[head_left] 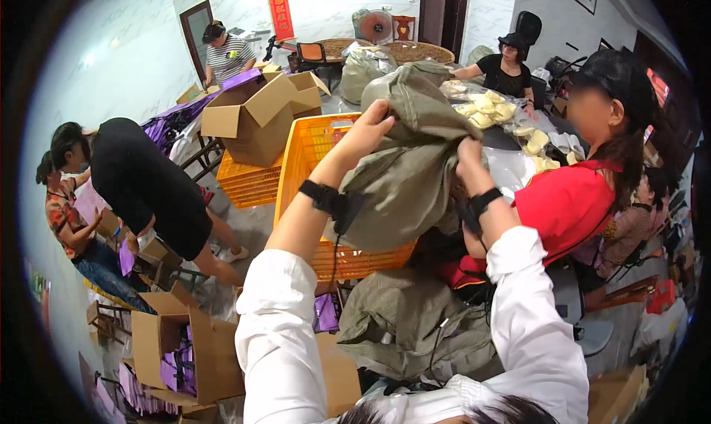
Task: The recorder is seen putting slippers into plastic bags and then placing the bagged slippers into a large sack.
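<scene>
A grey-green woven sack [404, 176] hangs bunched and lifted in front of me, bulging at its lower part. My left hand [368, 130] grips its upper left side. On the right, my right hand [468, 157] is closed on gathered folds of the same cloth. What the sack holds cannot be seen. Behind and below it stands an orange plastic crate [295, 174], partly covered by the sack. A second grey-green sack [411, 324] lies crumpled low down, between my forearms.
Close on my right sits a person in red [566, 202], beside a table with pale yellow pieces [485, 109]. Cardboard boxes [255, 124] rest on another orange crate [248, 179] to the left. An open carton [185, 350] with purple items stands lower left. Other people work around.
</scene>
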`<state>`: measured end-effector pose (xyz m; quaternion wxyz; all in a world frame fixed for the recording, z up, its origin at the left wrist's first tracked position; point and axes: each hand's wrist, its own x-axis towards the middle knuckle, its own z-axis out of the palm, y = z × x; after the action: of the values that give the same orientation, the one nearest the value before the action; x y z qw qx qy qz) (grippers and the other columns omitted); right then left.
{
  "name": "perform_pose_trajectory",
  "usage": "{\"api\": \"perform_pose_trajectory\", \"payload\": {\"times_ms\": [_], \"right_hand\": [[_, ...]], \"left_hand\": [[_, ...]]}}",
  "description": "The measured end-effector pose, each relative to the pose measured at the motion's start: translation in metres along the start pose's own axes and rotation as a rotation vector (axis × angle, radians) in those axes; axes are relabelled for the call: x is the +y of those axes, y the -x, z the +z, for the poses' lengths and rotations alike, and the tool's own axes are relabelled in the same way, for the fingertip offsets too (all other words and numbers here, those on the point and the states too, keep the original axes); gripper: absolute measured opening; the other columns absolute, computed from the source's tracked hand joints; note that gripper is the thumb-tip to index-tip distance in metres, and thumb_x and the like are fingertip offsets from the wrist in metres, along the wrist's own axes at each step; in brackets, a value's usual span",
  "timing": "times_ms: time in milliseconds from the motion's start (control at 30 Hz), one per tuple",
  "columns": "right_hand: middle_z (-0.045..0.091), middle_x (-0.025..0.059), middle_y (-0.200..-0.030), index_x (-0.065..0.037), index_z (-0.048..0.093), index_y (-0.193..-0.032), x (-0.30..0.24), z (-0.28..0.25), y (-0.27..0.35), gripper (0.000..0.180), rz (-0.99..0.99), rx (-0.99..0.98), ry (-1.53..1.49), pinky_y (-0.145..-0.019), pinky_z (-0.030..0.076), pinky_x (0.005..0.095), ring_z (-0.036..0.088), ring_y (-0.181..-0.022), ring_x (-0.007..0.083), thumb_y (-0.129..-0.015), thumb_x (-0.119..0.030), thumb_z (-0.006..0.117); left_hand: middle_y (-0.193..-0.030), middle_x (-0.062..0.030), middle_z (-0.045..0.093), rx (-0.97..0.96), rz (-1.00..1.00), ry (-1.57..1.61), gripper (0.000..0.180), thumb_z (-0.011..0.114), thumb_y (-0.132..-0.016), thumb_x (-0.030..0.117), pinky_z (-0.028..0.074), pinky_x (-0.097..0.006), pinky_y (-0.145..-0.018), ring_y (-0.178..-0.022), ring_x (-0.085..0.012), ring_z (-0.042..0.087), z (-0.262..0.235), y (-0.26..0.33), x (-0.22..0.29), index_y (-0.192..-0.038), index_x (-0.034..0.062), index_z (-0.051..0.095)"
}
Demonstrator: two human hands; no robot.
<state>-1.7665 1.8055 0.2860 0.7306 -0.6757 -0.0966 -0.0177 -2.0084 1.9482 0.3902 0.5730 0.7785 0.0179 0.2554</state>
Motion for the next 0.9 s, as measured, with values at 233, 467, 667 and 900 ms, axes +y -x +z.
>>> {"api": "perform_pose_trajectory", "payload": {"times_ms": [233, 467, 667, 900], "right_hand": [[0.056, 0.0188, -0.112, 0.006, 0.055, -0.105, -0.095, 0.051, -0.004, 0.036, 0.143, 0.301, -0.252, -0.082, 0.045, 0.0358, 0.056, -0.099, 0.0310, -0.086, -0.022, 0.044], [0.054, 0.0252, -0.112, 0.006, 0.053, -0.109, -0.188, 0.054, -0.027, 0.034, -0.187, 0.270, -0.122, -0.086, 0.040, 0.0415, 0.052, -0.102, 0.0389, -0.084, -0.015, 0.043], [0.052, 0.0258, -0.115, 0.007, 0.051, -0.111, -0.242, 0.058, -0.046, 0.034, -0.300, 0.542, -0.254, -0.088, 0.039, 0.0397, 0.051, -0.103, 0.0372, -0.082, -0.008, 0.043], [0.058, 0.0263, -0.098, 0.012, 0.051, -0.099, -0.289, 0.027, -0.036, 0.024, -0.643, 0.499, -0.406, -0.074, 0.045, 0.0394, 0.058, -0.085, 0.0350, -0.079, 0.004, 0.040]], "left_hand": [[-0.141, -0.0238, 0.020, -0.009, -0.231, -0.108, 0.089, 0.067, -0.074, 0.041, 0.018, -0.035, -0.106, -0.133, -0.0290, 0.017, -0.040, 0.068, -0.096, -0.141, 0.0139, 0.014], [-0.134, -0.0230, 0.033, 0.029, -0.501, 0.150, 0.091, 0.063, -0.079, 0.037, 0.037, -0.033, -0.092, -0.117, -0.0280, 0.041, 0.044, 0.079, -0.105, -0.142, 0.0104, 0.004], [-0.123, -0.0151, 0.048, 0.433, -0.062, 0.382, 0.060, 0.057, -0.083, 0.015, 0.037, -0.031, -0.091, -0.110, -0.0213, 0.047, 0.073, 0.017, -0.116, -0.135, 0.0059, 0.028], [-0.114, -0.0127, 0.054, 0.483, 0.184, 0.391, 0.048, 0.034, -0.080, -0.002, 0.035, -0.026, -0.090, -0.104, -0.0194, 0.049, 0.033, -0.042, -0.063, -0.127, 0.0028, 0.041]]}}
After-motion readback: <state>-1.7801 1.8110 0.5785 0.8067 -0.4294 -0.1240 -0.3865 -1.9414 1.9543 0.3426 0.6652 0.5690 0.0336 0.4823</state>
